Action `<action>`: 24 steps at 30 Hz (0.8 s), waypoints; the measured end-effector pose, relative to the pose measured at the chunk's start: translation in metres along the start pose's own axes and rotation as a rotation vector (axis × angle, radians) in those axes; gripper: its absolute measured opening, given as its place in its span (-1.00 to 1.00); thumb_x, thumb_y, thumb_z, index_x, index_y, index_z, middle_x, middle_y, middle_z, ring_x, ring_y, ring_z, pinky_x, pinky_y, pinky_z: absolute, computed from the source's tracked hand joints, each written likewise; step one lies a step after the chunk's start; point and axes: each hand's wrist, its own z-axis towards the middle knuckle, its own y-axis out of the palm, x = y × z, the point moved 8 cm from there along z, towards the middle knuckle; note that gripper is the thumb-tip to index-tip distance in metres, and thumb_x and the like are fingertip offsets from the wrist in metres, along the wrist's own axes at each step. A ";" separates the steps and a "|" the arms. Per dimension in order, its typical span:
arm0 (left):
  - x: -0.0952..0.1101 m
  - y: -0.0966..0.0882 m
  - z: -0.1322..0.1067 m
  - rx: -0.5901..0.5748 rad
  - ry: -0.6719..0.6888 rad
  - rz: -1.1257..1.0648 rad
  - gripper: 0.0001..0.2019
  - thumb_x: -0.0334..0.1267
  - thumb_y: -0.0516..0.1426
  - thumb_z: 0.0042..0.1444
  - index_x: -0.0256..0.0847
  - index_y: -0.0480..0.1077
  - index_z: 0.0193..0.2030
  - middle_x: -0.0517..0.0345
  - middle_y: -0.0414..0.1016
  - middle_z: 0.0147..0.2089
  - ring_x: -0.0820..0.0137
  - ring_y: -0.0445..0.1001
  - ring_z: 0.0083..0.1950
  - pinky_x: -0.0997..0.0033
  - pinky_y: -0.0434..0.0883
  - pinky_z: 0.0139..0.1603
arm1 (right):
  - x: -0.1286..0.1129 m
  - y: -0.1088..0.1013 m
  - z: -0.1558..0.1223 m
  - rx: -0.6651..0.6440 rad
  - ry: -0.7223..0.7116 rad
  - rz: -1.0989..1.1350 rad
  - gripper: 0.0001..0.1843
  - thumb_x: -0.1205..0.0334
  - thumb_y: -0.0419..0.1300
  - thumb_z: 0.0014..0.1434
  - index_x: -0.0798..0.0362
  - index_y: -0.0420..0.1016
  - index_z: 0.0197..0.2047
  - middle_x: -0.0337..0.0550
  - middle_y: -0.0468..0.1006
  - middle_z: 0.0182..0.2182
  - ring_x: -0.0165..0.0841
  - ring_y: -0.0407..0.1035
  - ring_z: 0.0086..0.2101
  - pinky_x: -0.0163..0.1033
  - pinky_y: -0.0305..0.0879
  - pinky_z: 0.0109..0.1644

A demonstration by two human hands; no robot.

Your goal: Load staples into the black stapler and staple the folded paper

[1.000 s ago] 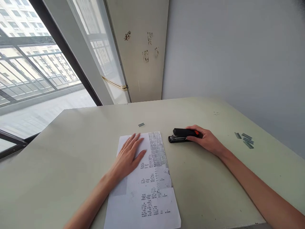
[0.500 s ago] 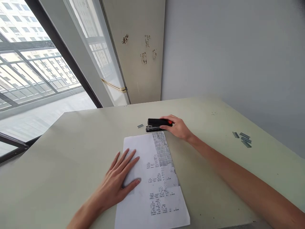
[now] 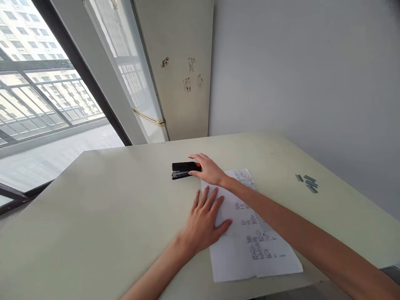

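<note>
A black stapler (image 3: 183, 170) with a red mark lies on the pale green table (image 3: 103, 208), just beyond the top left corner of a printed white sheet (image 3: 253, 237). My right hand (image 3: 208, 168) reaches over the sheet and grips the stapler's right end. My left hand (image 3: 204, 221) lies flat with spread fingers on the sheet's left side, pressing it to the table.
Several grey staple strips (image 3: 308, 182) lie at the table's right, near the grey wall. A large window (image 3: 37, 91) with railings fills the left. A stained beige pillar (image 3: 178, 71) stands behind the table's far edge.
My right hand has carried the stapler leftward across the table to the sheet's top left corner. The sheet and my left hand now sit further right in view. The single staple strip is no longer visible.
</note>
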 end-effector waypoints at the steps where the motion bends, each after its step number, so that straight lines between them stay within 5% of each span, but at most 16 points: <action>1: 0.008 0.008 0.016 0.008 0.007 -0.030 -0.41 0.06 0.14 0.35 -0.12 0.24 0.43 -0.06 0.19 0.54 -0.06 0.02 0.59 -0.32 0.01 0.54 | -0.009 -0.007 -0.007 0.005 -0.009 -0.017 -0.46 0.27 0.34 0.24 -0.07 0.44 0.27 -0.05 0.49 0.22 -0.14 0.35 0.23 0.06 0.25 0.35; 6: 0.040 0.041 0.085 0.068 -0.004 -0.260 -0.41 -0.08 0.19 0.26 -0.07 0.23 0.40 -0.11 0.39 0.40 -0.09 0.21 0.50 -0.30 0.18 0.46 | -0.034 -0.050 -0.053 0.026 -0.034 -0.070 -0.56 0.24 0.24 0.33 -0.12 0.43 0.26 -0.10 0.50 0.21 -0.17 0.34 0.25 0.07 0.27 0.36; 10: 0.040 0.038 0.101 0.111 0.013 -0.358 -0.46 -0.22 0.16 0.28 -0.12 0.24 0.38 -0.15 0.36 0.42 0.02 0.29 0.46 -0.11 0.27 0.45 | -0.016 -0.090 -0.102 0.131 0.066 -0.078 -0.64 0.17 0.18 0.37 -0.14 0.46 0.21 -0.12 0.55 0.17 -0.18 0.44 0.15 0.07 0.37 0.29; 13: 0.009 0.015 0.081 0.143 0.001 -0.462 -0.62 -0.17 0.01 0.43 -0.10 0.27 0.34 -0.06 0.33 0.46 0.20 0.36 0.43 0.08 0.38 0.40 | 0.004 -0.116 -0.150 0.263 0.218 -0.080 -0.70 0.05 0.15 0.40 -0.14 0.51 0.13 -0.08 0.60 0.12 -0.13 0.50 0.10 0.05 0.46 0.19; 18: -0.062 -0.026 0.028 0.183 -0.161 -0.549 -0.72 -0.09 0.02 0.43 -0.06 0.44 0.14 0.00 0.47 0.33 0.13 0.51 0.27 -0.01 0.50 0.26 | 0.028 -0.121 -0.235 0.294 0.493 -0.118 -0.63 -0.14 0.15 0.36 -0.22 0.56 0.11 -0.05 0.60 0.14 -0.01 0.50 0.09 -0.17 0.56 -0.37; 24: -0.110 -0.057 0.011 0.208 -0.214 -0.365 -0.71 -0.09 -0.01 0.43 -0.08 0.46 0.08 0.03 0.52 0.24 0.12 0.51 0.23 0.01 0.52 0.19 | 0.043 -0.123 -0.288 0.306 0.594 -0.081 -0.62 -0.22 0.20 0.28 -0.29 0.64 0.03 -0.12 0.58 0.19 0.01 0.48 0.15 -0.20 0.62 -0.33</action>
